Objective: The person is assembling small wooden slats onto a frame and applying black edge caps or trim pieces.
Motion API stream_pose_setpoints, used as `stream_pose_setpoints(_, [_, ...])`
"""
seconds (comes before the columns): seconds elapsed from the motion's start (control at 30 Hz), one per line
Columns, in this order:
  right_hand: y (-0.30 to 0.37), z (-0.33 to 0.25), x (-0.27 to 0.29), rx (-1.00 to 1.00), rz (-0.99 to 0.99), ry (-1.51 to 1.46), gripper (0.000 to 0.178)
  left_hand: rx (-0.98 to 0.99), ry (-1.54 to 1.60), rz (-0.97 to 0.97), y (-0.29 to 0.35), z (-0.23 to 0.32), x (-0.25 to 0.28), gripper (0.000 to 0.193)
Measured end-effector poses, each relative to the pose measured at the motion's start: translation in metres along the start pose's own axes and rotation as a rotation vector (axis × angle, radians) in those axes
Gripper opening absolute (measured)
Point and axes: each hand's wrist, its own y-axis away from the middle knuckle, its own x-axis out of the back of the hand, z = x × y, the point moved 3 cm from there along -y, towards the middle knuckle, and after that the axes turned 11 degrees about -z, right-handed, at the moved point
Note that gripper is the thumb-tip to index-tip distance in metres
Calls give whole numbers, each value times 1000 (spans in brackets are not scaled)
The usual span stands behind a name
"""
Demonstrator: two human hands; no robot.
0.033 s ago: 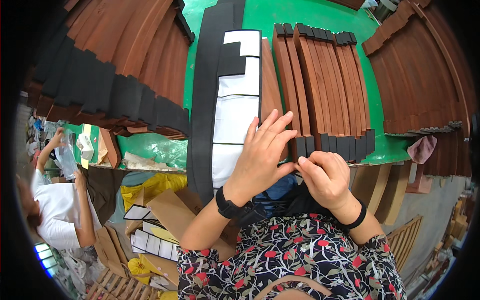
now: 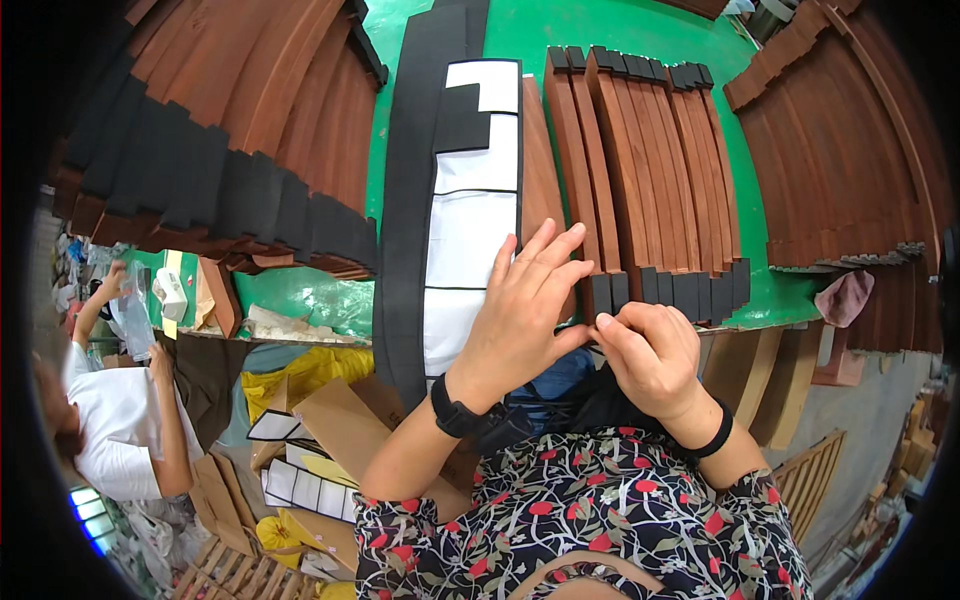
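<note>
While the left hand [image 2: 535, 300] lies with its fingers stretched out and slightly apart, the right hand [image 2: 650, 358] is curled, its thumb and fingertips drawn together; whether anything thin is pinched there I cannot tell. The left thumb reaches toward the right fingertips, and the two meet or nearly meet at the near edge of the table [image 2: 570, 25] – just beside the black end caps [image 2: 610, 293] of the two leftmost wooden pieces [image 2: 578, 180] in the middle row. Farther right in that row stand more narrow wooden pieces [image 2: 665, 180], black at both far and near ends.

To the left of the row, a flat wooden board [image 2: 540, 165] shows partly, its near end hidden by the left hand. Left of it is a black-edged strip of white panels [image 2: 473, 240], partly under the left hand and wrist, and next to that a long black sheet [image 2: 405, 200]. A large stack of brown boards [image 2: 260, 60] with black pads fills the far left; another stack [image 2: 830, 140] is at the right, with a pink cloth [image 2: 845, 298] at its near side. At the left, a person in a white shirt [image 2: 125, 430] holds up a clear plastic bag [image 2: 130, 315].
</note>
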Motion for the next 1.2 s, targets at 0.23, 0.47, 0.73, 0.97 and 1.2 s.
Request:
stream_pose_setpoints(0.23, [-1,2,-1,5,-9,0,30,-10,0,5,0,0,0,65])
stream_pose_setpoints(0.47, [-6,-1,2,-25,-32,-29,28,-29,-21,26,1,-2,-1,64])
stream_pose_setpoints(0.73, [-10,-1,9,-47,-110,-16,25,-26,-36,14,-1,-2,-1,66])
stream_pose_setpoints(0.97, [-12,2,14,-80,-172,-32,26,-17,-94,9,-2,1,1,62])
stream_pose_setpoints(1.2, [-15,2,20,-132,-276,-141,33,-10,-122,27,-3,0,0,62])
